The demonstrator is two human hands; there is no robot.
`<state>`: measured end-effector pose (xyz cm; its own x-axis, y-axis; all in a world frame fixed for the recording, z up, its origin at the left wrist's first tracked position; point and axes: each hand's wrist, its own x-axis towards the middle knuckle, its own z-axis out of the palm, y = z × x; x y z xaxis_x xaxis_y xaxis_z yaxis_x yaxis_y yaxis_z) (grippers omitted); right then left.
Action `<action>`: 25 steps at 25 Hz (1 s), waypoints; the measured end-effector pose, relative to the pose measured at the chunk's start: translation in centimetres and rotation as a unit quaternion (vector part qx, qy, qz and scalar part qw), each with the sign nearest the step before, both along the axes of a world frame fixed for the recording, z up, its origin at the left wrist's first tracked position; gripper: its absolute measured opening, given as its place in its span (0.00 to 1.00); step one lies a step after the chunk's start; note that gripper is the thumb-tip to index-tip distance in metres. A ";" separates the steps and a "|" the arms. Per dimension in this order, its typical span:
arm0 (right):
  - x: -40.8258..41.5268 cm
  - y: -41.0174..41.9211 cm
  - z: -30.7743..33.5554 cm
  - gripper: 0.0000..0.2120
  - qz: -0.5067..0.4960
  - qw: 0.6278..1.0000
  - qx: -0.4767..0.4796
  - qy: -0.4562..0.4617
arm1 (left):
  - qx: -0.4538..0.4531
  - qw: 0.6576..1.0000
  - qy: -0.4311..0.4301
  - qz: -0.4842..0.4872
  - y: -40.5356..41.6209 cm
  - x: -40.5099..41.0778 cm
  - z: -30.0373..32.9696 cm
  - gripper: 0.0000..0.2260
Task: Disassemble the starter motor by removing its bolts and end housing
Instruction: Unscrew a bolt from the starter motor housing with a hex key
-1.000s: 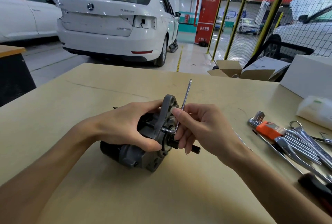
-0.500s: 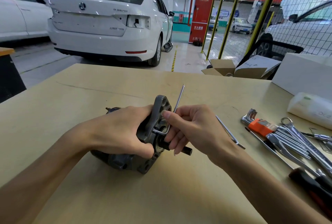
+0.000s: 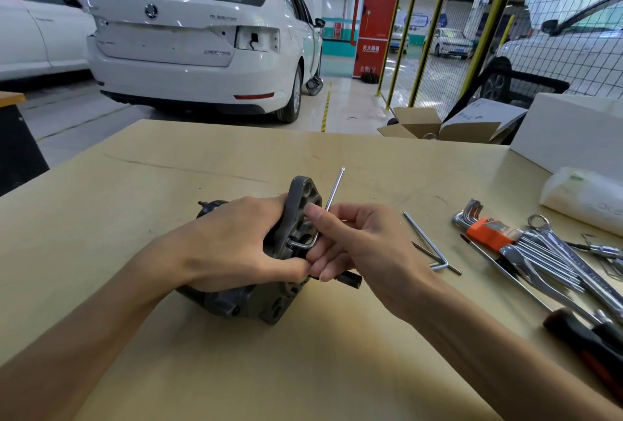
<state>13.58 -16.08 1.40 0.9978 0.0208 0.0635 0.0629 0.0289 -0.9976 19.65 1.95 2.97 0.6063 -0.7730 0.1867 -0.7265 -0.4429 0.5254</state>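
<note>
Left hand (image 3: 232, 245) gripped the motor (image 3: 256, 299) on the worktop (image 3: 236, 370); right hand (image 3: 357, 245) pinched a hex key (image 3: 332, 196) in a bolt, housing (image 3: 303, 204) apparently still attached

White cars (image 3: 202, 49), yellow mesh fence (image 3: 438, 43)

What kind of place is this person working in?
Most likely a car repair workshop or training garage. White cars stand parked on the shop floor, one missing a tail light, and hex keys and wrenches lie on the workbench beside a starter motor.
</note>
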 end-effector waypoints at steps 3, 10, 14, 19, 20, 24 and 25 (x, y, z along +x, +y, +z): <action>-0.1 0.4 0.0 0.15 -0.018 0.999 -0.009 -0.030 | 0.008 1.000 -0.003 0.005 -0.1 0.0 -0.1 0.10; -0.5 0.9 -0.3 0.14 -0.053 0.979 -0.109 -0.161 | 0.014 1.000 0.004 -0.008 -0.2 0.4 -0.1 0.11; -0.1 0.8 -0.8 0.12 -0.094 0.879 -0.300 -0.359 | 0.019 1.000 -0.004 -0.013 -0.2 0.6 -0.2 0.11; -0.1 0.2 -0.2 0.06 -0.035 0.622 -0.543 -0.563 | 0.057 0.998 -0.026 0.003 -0.4 1.1 -0.5 0.10; -0.2 0.1 -0.1 0.09 -0.027 0.590 -0.570 -0.571 | 0.070 0.997 -0.044 0.005 -0.5 1.2 -0.4 0.09; -0.5 -0.1 0.3 0.07 -0.005 0.663 -0.527 -0.531 | 0.050 0.999 -0.010 0.014 -0.2 0.9 -0.2 0.15; -0.5 -0.4 0.6 0.06 0.004 0.729 -0.466 -0.501 | 0.043 0.998 0.003 0.036 -0.1 0.8 -0.1 0.17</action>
